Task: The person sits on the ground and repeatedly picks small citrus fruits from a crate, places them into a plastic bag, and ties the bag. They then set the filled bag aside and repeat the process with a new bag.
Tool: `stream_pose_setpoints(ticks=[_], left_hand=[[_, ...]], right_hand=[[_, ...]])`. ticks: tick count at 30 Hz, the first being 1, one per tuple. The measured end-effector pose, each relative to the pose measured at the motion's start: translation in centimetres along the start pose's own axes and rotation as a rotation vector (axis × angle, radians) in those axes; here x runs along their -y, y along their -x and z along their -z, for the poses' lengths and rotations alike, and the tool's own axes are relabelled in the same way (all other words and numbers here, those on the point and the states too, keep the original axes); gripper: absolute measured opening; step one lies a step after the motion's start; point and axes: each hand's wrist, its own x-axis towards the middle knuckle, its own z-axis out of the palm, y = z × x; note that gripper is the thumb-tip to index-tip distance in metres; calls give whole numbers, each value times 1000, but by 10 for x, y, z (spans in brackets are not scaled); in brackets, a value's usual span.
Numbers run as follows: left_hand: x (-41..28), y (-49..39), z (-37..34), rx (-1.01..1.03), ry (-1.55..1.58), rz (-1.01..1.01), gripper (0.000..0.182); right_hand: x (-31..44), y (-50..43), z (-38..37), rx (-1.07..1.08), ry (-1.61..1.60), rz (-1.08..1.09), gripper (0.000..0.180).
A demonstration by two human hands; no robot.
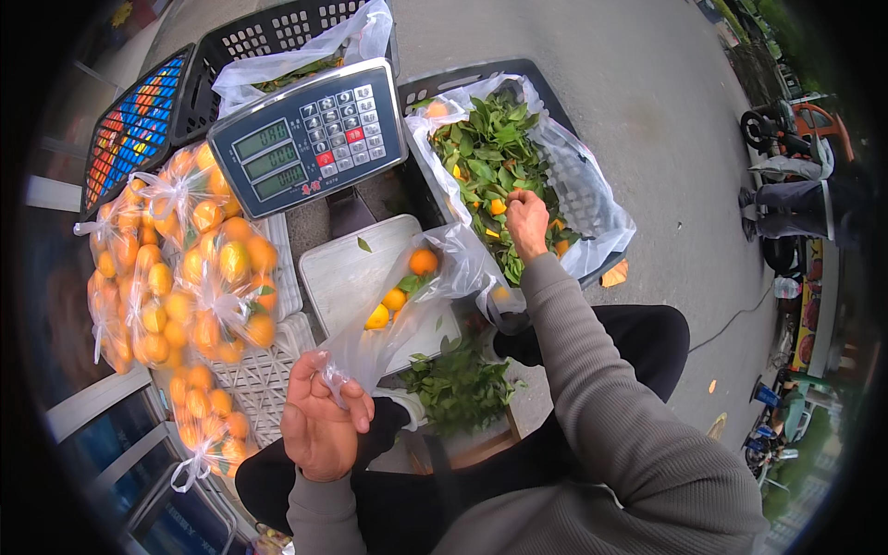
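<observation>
My left hand [318, 427], palm turned up, grips the edge of a clear plastic bag [357, 350] between its fingers. Inside that bag are several oranges [422, 261] and a green leaf, resting over the metal pan of a weighing scale [340, 260]. My right hand [526, 225] reaches into a black plastic crate [541, 73] lined with a white plastic sheet [590, 191]. Its fingers touch green leaves [485, 135], beside a small orange fruit [497, 207]. Whether they hold anything is hidden. More orange fruit shows among the leaves.
The scale's display with keypad [309, 139] stands behind the pan. Tied bags of oranges [208, 277] are piled at left on a white plastic crate [267, 388]. Cut leaves [454, 388] lie between my feet. Another black crate [277, 35] stands behind. A person [798, 201] is at far right.
</observation>
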Motion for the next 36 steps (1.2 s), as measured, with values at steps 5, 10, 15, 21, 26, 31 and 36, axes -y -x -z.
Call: stream_pose_setpoints(ticks=[5, 10, 15, 21, 26, 31, 36], left_hand=[[3, -7, 3, -14, 24, 21, 76], [7, -10, 6, -30, 5, 60, 72], [5, -8, 4, -34, -3, 66, 70], [1, -10, -5, -12, -60, 47, 62], [1, -4, -13, -49, -161, 60, 47], [3, -1, -24, -203, -454, 48, 45], [6, -1, -37, -316, -737, -63, 58]], right_hand=[[-76, -69, -41, 251, 544, 111, 57], [-106, -106, -71, 246, 138, -190, 74], [-88, -98, -47, 362, -62, -240, 71], [-55, -50, 14, 410, 211, -12, 100], [-32, -25, 83, 511, -27, -188, 73], [-10, -11, 142, 459, -94, -145, 67], [22, 18, 186, 527, -203, -75, 64]])
